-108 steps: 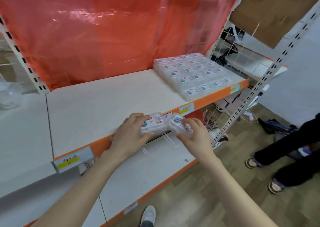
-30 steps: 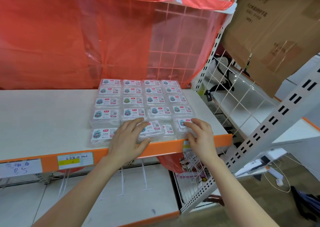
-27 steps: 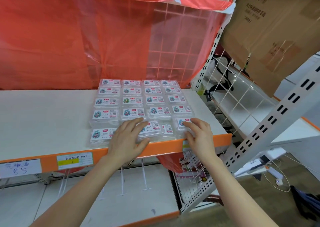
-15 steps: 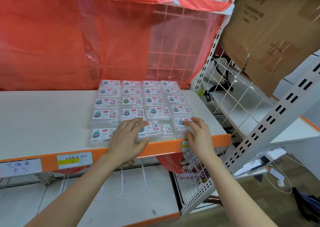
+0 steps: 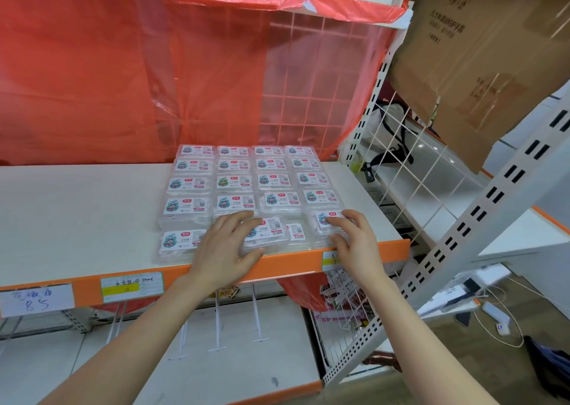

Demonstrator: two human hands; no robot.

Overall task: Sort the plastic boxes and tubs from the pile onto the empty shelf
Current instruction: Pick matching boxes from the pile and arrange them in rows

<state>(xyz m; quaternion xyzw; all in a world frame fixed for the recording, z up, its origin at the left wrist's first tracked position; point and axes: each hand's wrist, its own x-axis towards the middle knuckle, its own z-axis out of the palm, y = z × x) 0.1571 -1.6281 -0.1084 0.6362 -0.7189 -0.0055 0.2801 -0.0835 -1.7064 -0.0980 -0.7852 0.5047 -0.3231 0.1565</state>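
- Presently resting the left hand [image 5: 226, 247] on a tilted box [image 5: 271, 233] in the front row of the shelf [image 5: 77, 213], fingers spread and nearly straight across the lid, thumb laid along the near edge.
- Gripping the corner box [image 5: 324, 219] at the right end of that row with the right hand [image 5: 354, 241], fingers arched onto the label, thumb against the near wall.
- Between those two, just beside each, showing part of a middle box [image 5: 296, 232], its left side hidden by the tilted box.
- Left of the left hand, just beside it, leaving a flat box [image 5: 180, 242] lying close to the front of the shelf.
- Behind the front row, keeping a block of clear labelled boxes [image 5: 246, 176], four across, in neat rows reaching to the back of the shelf.
- Along the front of the shelf, under both wrists, an orange strip [image 5: 293, 259] carrying a yellow-and-white price tag [image 5: 132, 287] and, further left, a handwritten white tag [image 5: 37, 299].
- At the back, hanging over a white wire grid [image 5: 308, 96], a red plastic sheet [image 5: 123, 80].
- Upper right, above a slotted white upright [image 5: 462, 250], a brown cardboard carton [image 5: 481, 65].
- Below, under the forearms, a white lower shelf [image 5: 246, 343].
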